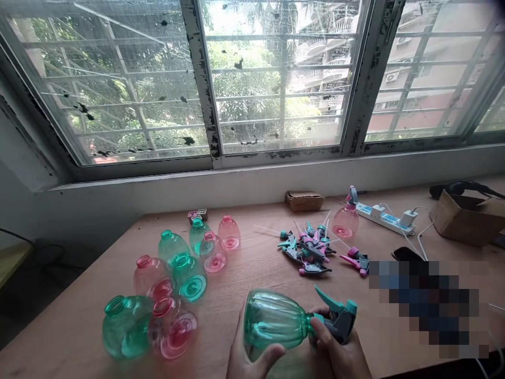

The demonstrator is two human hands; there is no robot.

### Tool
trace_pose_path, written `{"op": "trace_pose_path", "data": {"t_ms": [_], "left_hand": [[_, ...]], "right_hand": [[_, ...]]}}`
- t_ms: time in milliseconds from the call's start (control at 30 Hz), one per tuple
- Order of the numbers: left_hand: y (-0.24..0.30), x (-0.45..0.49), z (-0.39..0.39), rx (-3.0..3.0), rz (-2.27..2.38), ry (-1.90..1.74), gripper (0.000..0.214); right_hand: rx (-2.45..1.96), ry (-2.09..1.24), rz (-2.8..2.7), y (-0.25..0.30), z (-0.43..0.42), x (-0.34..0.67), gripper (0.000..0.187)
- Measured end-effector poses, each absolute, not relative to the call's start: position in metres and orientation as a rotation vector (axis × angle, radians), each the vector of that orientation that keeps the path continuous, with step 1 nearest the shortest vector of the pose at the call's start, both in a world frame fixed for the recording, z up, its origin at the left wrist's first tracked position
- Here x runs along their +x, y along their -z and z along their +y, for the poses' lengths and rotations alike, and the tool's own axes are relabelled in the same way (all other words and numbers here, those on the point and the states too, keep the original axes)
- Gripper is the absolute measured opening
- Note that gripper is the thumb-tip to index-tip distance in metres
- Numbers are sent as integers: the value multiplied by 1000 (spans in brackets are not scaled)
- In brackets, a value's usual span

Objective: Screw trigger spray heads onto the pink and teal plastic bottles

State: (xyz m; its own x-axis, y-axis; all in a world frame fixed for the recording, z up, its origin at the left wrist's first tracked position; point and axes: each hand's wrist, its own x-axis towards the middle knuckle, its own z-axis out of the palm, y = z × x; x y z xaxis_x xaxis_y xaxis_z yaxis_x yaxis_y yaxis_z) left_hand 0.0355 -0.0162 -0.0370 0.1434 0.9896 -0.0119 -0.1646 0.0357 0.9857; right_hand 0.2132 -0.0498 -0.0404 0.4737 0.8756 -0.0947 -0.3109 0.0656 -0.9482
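Partly past bottom edge: left hand (248, 359), right hand (337, 353) (pixelated patch (428, 308) nearby)

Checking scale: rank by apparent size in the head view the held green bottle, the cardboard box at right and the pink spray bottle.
1. green bottle, though nearness to the camera inflates it.
2. cardboard box, farther back.
3. pink spray bottle.

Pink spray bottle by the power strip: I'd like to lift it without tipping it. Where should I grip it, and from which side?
The pink spray bottle stands upright, with a wide round belly and the power strip close on its right. So probably pinch the narrow neck under the spray head, coming from above on the near side.
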Motion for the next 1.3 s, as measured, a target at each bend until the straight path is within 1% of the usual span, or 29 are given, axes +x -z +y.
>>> {"op": "trace_pose_path", "data": {"t_ms": [67,267,333,367,467,500,533,633,767,933,967,1100,1167,1300], "left_hand": [[38,36,-14,1122,994,-1138,102],[45,39,-15,1125,1002,-1205,116],[43,38,-15,1095,972,-1200,117],[42,37,-15,1073,956,-1197,113],[36,35,-15,1039,957,-1172,90],[35,35,-16,1043,973,-1164,86],[35,36,-17,1048,989,-1159,85],[36,38,-20,1054,1001,-1172,96],[36,37,-18,1076,980,-1187,102],[31,35,-17,1061,967,-1117,77],[31,36,-18,1053,984,-1124,77],[26,38,-20,1081,981,-1179,92],[22,38,-19,1106,951,-1173,96],[17,36,-18,1071,976,-1120,89]], "right_hand": [[-1183,-1010,-633,40,-50,215,46],[-1188,-918,-598,40,-49,214,44],[-1199,-906,-580,38,-49,210,44],[-1198,-913,-582,37,-50,209,45],[-1179,-953,-607,41,-50,211,45],[-1174,-956,-616,44,-49,213,44],[-1169,-954,-625,47,-48,216,43],[-1153,-945,-635,52,-45,221,42],[-1159,-945,-583,42,-48,213,41],[-1169,-941,-550,29,-51,206,42],[-1171,-938,-547,28,-51,207,42],[-1171,-905,-525,29,-49,209,42],[-1175,-909,-526,28,-50,207,41],[-1188,-954,-576,27,-51,204,43]]}}
